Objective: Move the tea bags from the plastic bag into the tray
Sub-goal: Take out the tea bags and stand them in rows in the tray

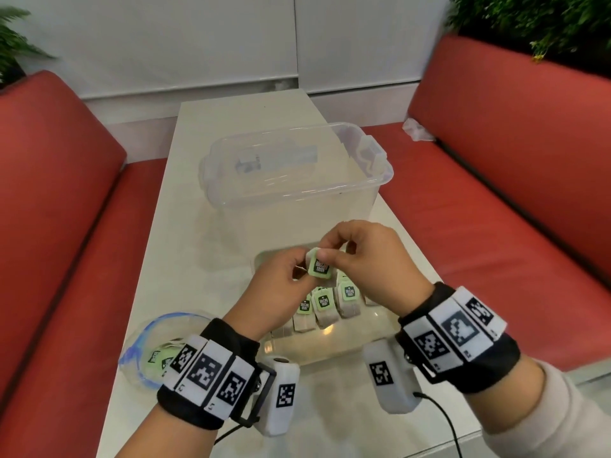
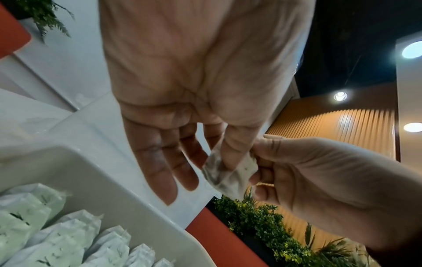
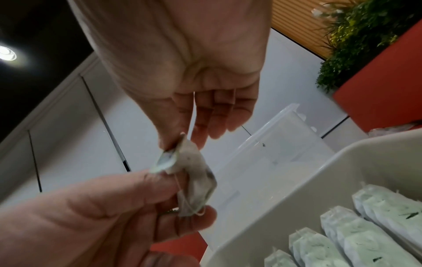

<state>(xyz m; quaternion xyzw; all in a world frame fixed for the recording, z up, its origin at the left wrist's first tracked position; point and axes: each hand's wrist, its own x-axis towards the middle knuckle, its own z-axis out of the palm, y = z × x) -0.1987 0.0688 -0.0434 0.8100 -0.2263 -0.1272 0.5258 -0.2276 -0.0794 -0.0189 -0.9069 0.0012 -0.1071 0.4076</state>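
A tea bag (image 1: 319,268) with a green tag is pinched between both hands just above the tray's far end. My left hand (image 1: 299,267) grips its lower left side and my right hand (image 1: 327,256) pinches its top. The left wrist view shows the paper pouch (image 2: 228,171) under my left thumb. In the right wrist view the right hand (image 3: 182,139) pinches the bag's (image 3: 194,173) top near the tag. The shallow pale tray (image 1: 330,355) holds several tea bags (image 1: 330,305) laid in a row. The clear plastic bag (image 1: 142,355) with a blue zip lies left of the tray with green-tagged bags inside.
A large clear storage box (image 1: 294,170) stands open on the white table beyond the tray. Red benches (image 1: 49,226) (image 1: 496,209) run along both sides of the table. A crumpled wrapper (image 1: 417,129) lies on the right bench. A black cable (image 1: 443,421) trails from the right wrist.
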